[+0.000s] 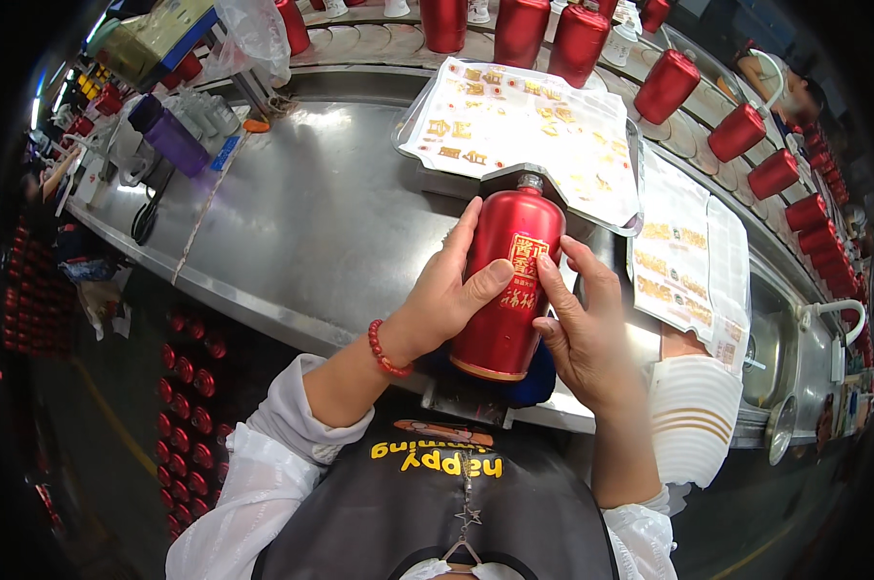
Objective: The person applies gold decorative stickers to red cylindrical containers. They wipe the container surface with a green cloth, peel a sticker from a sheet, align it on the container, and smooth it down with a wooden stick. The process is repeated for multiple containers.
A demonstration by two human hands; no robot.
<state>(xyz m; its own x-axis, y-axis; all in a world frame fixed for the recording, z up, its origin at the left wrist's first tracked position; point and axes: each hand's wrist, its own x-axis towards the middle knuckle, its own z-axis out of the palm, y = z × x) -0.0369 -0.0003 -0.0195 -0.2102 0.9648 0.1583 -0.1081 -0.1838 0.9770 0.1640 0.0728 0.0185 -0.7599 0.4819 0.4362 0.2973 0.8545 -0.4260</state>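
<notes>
Red bottle (504, 280) lies between left hand (446, 300) and right hand (582, 329), fingers pressed on it

The bottle (506, 280) lies tilted at the near edge of the tabletop (321, 222), between the left hand (446, 290) and the right hand (582, 329). Just behind it sits a tray of label sheets (524, 130), with a second sheet (688, 261) to its right. Beyond those, a conveyor (379, 43) carries a row of bottles (669, 85) (curving off to the right). A stack of cups (693, 416) stands by the right forearm.
</notes>
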